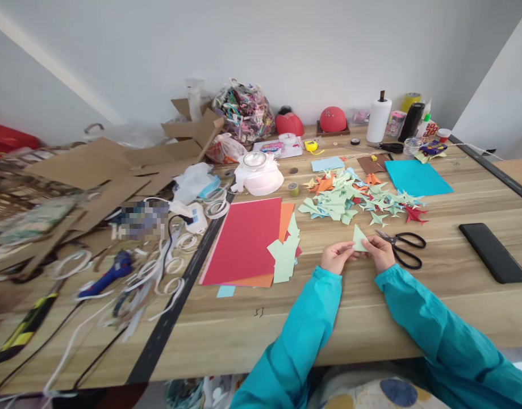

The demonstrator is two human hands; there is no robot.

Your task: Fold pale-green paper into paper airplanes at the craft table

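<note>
Between both hands, just above the table, is a small pale green sheet of paper [358, 237] folded to a point at the top. My left hand [338, 257] pinches its left lower edge. From the other side, my right hand [379, 253] grips it with thumb and fingers. Black-handled scissors [408, 250] lie right beside my right hand, blades toward it. Beyond the hands spreads a pile of folded paper shapes [339, 196], mostly pale green with some orange, red and blue. Pale green paper pieces [285, 258] rest on a stack of red sheets [247, 241] to the left.
A black phone [494, 253] lies at the right. Blue paper [418, 177] sits behind the pile. On the left are a blue glue gun [109, 276], cords, white strips and an opened cardboard box [103, 162]. A white bottle [379, 120] stands at the back.
</note>
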